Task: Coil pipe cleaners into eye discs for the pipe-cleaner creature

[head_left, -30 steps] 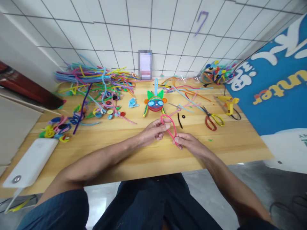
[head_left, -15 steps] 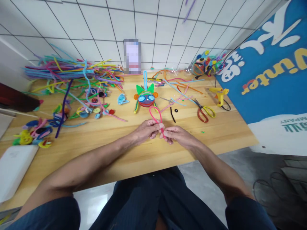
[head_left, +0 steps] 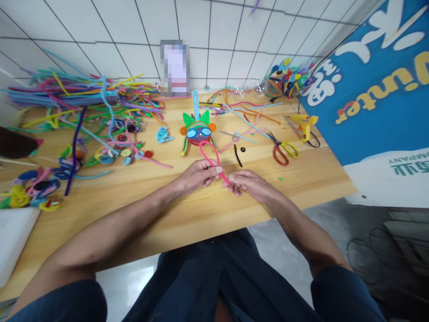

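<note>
A pink pipe cleaner (head_left: 209,146), bent into a long loop, is held between my two hands above the table. My left hand (head_left: 203,175) pinches it near the middle with thumb and fingers. At the lower end, where the two strands come together, my right hand (head_left: 244,182) grips it with closed fingertips. Just beyond the loop sits a small craft figure (head_left: 199,129) with green pointed ears, blue button eyes, orange coils at its sides and a light blue loop on top. The pink loop overlaps its lower edge in the view.
Left lie a heap of coloured pipe cleaners (head_left: 67,91) and assorted finished pieces (head_left: 36,183). Scissors (head_left: 281,150) and a yellow glue gun (head_left: 304,125) lie to the right. A phone (head_left: 175,67) leans on the tiled wall. A black pipe cleaner piece (head_left: 237,155) lies near my right hand.
My hands have moved slightly apart along the pink pipe cleaner, and its loop now leans further left. The whole view has shifted a little.
</note>
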Motion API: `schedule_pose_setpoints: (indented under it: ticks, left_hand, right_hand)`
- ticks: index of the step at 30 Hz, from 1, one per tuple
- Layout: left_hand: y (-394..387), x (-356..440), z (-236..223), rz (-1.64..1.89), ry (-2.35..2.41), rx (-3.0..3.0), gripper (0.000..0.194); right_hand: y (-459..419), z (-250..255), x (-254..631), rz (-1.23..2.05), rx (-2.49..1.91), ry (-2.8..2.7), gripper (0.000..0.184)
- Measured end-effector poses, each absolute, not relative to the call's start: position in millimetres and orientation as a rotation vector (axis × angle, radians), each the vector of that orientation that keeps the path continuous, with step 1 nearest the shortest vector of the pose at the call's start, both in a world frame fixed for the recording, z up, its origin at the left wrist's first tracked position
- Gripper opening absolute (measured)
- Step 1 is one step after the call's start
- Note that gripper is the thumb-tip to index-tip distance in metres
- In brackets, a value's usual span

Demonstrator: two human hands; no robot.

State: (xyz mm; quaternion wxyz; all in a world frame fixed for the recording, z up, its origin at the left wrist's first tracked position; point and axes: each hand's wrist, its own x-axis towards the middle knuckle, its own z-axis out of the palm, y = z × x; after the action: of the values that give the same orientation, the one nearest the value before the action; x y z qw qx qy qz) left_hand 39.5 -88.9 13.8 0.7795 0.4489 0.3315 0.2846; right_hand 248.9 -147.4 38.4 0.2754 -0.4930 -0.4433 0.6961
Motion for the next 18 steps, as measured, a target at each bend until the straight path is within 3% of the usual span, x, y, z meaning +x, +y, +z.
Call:
schedule_pose_setpoints:
  ticks: [11, 18]
  left_hand:
    - [-91.4, 41.5, 13.4, 0.651, 0.766, 0.994, 0.038]
    - [-98.8, 43.8, 14.8, 0.725, 0.8, 0.936, 0.036]
  right_hand:
    - [-143.2, 37.4, 241.0, 1.76, -1.409, -1.287, 0.018]
    - [-143.6, 38.9, 237.3, 1.677, -1.445, -1.37, 0.019]
